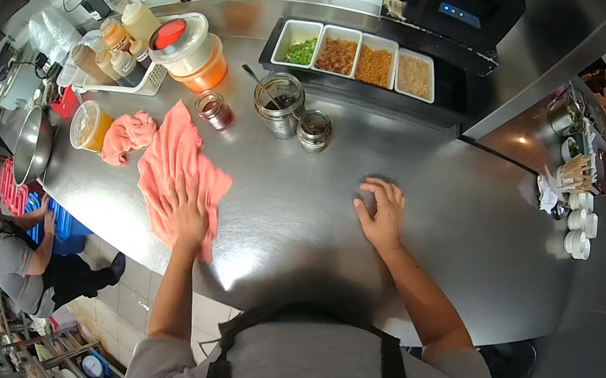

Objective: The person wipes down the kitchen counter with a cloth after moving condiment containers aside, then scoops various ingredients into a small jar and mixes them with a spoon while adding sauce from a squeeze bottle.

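Note:
My left hand [185, 213] lies flat with fingers spread on a pink cloth [178, 160], pressing it against the steel counter [289, 223]. The cloth is stretched out and wrinkled, and its lower edge passes under my wrist. To the right, my right hand [385, 212] rests on or just above the counter, fingers loosely curved and thumb apart, with nothing in it. A second pink cloth [129, 136] sits crumpled beside the first. Behind the cloths stand a small jar of red contents [214, 111], a larger glass jar with a spoon [279, 105] and a small glass jar [314, 131].
White trays of toppings [338, 51] sit along the back below a black machine [461, 11]. At left are a yellow-filled tub [91, 127], an orange-based container [203, 68], sauce bottles [116, 38] and a metal bowl [33, 146]. White cups [579, 231] stand far right. A co-worker [19, 254] is at lower left.

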